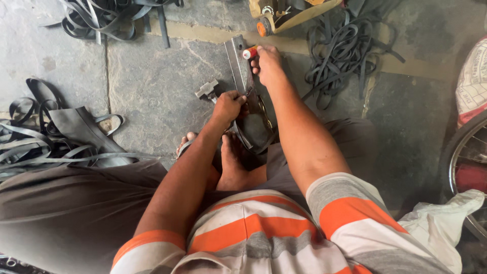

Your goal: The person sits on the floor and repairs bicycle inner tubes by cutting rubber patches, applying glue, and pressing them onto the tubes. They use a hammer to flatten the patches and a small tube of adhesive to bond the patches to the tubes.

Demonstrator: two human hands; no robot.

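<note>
Both hands work near the middle of the frame, just above the person's bare feet. The left hand is clenched around a piece of black rubber inner tube, pinning it against a long grey metal channel bar that lies on the floor and runs up toward the top centre. The right hand pinches a small tool with a red-orange cap between fingertips and thumb, holding it at the upper end of the bar; what kind of tool it is I cannot tell for sure, perhaps a small tube or marker.

The rubber looks soft, limp and light, likely to fold and slide unless pressed flat, so a firm grip close to the worked spot, with the bar as backing, suits it. The bar looks stiff and heavy enough to stay put. A small metal hammer head lies just left of the bar.

The floor is rough grey stone slabs, dusty and uneven. Heaps of black rubber strips fill the left side, the upper left and the upper right, a bicycle wheel stands at the right edge, and a white plastic bag lies at lower right.
</note>
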